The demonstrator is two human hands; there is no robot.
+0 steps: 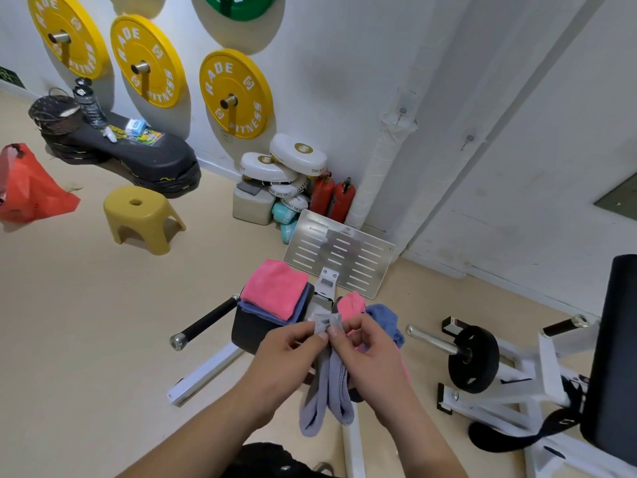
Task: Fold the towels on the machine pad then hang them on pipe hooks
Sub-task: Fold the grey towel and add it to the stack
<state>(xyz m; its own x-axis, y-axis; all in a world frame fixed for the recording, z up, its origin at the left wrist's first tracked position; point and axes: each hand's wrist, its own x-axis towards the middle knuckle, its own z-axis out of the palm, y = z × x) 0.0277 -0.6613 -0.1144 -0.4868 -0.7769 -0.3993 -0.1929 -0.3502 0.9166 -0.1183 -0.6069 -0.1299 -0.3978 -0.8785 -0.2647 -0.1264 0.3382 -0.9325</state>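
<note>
Towel [326,391] (grey): left grip [293,350], right grip [366,346]

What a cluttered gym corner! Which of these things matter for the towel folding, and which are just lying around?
In the job: grey towel pinched by left hand and right hand; folded pink towel on folded blue towel on machine pad; loose pink towel; loose blue towel; pipe hook.

Lying about: yellow stool; red bag; weight plates; fire extinguishers; boxing pads.
</note>
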